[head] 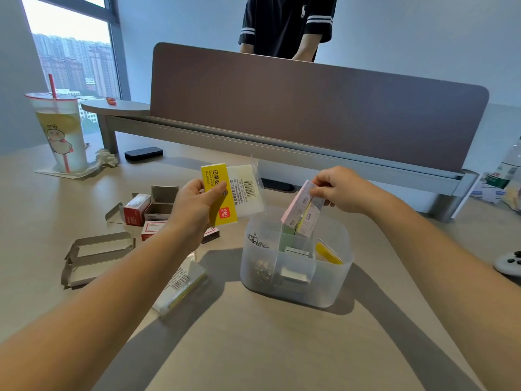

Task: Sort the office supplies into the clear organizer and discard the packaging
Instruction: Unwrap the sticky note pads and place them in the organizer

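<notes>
Landmark: clear organizer (296, 280), on the surface (253, 348).

- Nearest, left of organizer: sealed sticky-note pack (180, 286), lying flat; not yet opened.
- In organizer: paper clips (260, 266) in left compartment, staple strips (296, 273) in the middle, a yellow item (328, 253) at right (sorting well along, by my judgement).
- Just above organizer: right hand (342, 189), grip pinching pastel sticky-note pads (303, 211), their lower ends at the rim.
- Up-left of organizer: left hand (197, 208), grip curled round emptied yellow-and-clear wrapper (234, 190); to discard.
- Farther left: flattened cartons (97, 256) and opened staple boxes (149, 208); packaging left undiscarded.
</notes>
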Available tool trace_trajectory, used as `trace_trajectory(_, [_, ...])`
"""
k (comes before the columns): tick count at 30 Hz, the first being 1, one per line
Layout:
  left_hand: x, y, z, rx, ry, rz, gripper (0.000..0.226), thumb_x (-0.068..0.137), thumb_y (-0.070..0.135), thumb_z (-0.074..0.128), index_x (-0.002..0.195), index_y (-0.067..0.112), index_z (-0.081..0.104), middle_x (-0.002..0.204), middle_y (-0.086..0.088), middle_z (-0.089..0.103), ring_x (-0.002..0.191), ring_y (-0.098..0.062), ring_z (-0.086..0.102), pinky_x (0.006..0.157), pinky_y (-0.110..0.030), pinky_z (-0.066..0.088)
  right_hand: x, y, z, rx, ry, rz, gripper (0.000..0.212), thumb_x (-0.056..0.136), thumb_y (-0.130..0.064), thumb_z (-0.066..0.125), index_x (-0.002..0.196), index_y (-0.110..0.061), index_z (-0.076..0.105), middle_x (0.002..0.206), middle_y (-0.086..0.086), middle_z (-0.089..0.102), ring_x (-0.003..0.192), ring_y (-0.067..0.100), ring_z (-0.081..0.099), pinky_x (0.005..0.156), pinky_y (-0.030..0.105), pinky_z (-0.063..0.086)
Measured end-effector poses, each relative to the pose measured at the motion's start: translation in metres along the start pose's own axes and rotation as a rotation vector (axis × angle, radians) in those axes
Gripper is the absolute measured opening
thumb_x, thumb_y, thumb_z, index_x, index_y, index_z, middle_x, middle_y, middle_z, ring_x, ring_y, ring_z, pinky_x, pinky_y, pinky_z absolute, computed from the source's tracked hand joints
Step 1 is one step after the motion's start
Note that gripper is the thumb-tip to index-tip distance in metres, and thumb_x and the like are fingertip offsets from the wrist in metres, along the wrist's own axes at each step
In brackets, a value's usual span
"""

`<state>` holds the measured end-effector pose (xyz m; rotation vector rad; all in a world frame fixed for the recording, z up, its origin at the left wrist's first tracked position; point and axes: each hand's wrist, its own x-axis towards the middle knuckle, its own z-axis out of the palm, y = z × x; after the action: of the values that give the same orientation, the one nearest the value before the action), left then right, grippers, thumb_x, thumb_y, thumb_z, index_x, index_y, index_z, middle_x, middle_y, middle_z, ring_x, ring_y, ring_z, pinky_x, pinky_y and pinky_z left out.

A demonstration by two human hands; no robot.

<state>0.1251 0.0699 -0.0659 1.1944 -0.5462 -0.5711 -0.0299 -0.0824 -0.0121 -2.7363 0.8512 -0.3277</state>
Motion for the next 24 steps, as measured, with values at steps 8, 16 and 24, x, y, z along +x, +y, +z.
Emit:
trace_trajectory(8, [-0.003, 0.001, 0.003, 0.011, 0.000, -0.009, 0.007, 0.091, 0.015, 0.045, 0.088, 0.013, 0.052, 0.098, -0.005, 0.059, 0.080, -0.014, 0.060, 0.056, -0.024, 0.056, -0.009, 0.002, -0.001, 0.007, 0.029, -0.060, 0.018, 0.090, -0.020, 0.049, 0.098, -0.007, 0.057, 0.095, 0.004, 0.057, 0.081, 0.015, 0.052, 0.070, 0.024, 0.047])
trace_trajectory(16, [-0.007, 0.002, 0.004, 0.023, 0.013, -0.017, 0.007, 0.091, 0.015, 0.045, 0.091, 0.013, 0.051, 0.104, -0.008, 0.059, 0.093, -0.021, 0.058, 0.068, -0.030, 0.052, -0.016, -0.002, -0.001, 0.022, -0.112, -0.041, 0.017, 0.086, -0.018, 0.055, 0.095, -0.005, 0.060, 0.088, 0.002, 0.057, 0.064, 0.007, 0.049, 0.060, 0.015, 0.043])
trace_trajectory(24, [-0.007, -0.002, 0.000, 0.038, 0.005, -0.044, 0.006, 0.090, 0.016, 0.046, 0.092, 0.015, 0.051, 0.087, 0.001, 0.061, 0.077, -0.012, 0.061, 0.053, -0.021, 0.055, -0.015, -0.006, 0.032, 0.115, -0.010, -0.048, 0.018, 0.081, -0.016, 0.063, 0.093, -0.004, 0.063, 0.086, 0.003, 0.056, 0.076, 0.015, 0.051, 0.065, 0.022, 0.044])
